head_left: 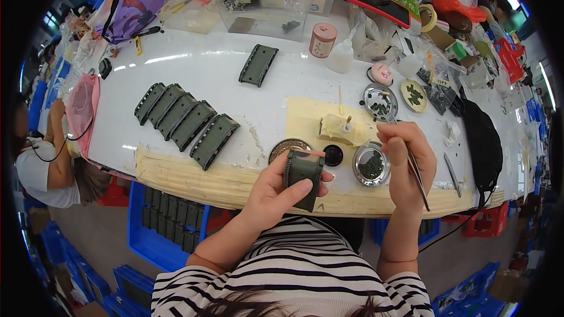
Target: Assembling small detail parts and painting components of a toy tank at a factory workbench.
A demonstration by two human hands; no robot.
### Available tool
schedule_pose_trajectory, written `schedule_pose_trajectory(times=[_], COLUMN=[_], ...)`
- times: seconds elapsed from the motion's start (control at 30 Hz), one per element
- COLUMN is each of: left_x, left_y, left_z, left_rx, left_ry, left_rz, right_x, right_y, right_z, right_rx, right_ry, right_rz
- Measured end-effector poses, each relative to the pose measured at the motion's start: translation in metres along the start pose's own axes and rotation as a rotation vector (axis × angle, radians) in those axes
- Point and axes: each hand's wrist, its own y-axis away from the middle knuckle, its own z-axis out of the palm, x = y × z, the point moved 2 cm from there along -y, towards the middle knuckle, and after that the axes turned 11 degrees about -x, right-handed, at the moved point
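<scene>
While the left hand (271, 195) holds a curved green cover (304, 166) over the near edge of the white table (235, 114), the right hand (405, 170) pinches tweezers (419, 178). The cover seems light and stiff, probably best held by its ribbed sides.

Held green pc (301, 167) looks matt plastic; tweezers (417, 173) & dish (371, 183) shiny metal, tabletop (217, 76) glossy wht.
</scene>
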Motion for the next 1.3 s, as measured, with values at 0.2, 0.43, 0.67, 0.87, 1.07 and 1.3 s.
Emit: schedule_pose_trajectory(times=[0.2,0.43,0.67,0.87,1.07,1.3], left_x=[-0.002,-0.007,-0.010,-0.008,-0.011,-0.015], left_y=[-0.011,-0.016,-0.017,-0.021,-0.020,-0.021], left_z=[0.002,0.000,0.002,0.009,0.009,0.007], left_rx=[0.157,0.028,-0.045,-0.037,-0.028,-0.039], left_ry=[0.276,0.521,0.729,0.705,0.705,0.733], left_rz=[-0.092,-0.099,-0.120,-0.186,-0.198,-0.190], right_x=[0.011,0.023,-0.015,-0.004,-0.004,-0.001], right_y=[-0.021,-0.026,-0.007,0.004,0.003,0.002], right_z=[0.016,0.024,0.009,0.029,0.034,0.034], right_rx=[-0.079,-0.125,0.136,-0.055,-0.064,-0.092], right_ry=[0.561,0.553,0.100,-0.569,-0.657,-0.633], right_rz=[-0.136,-0.167,-0.107,0.096,0.144,0.118])
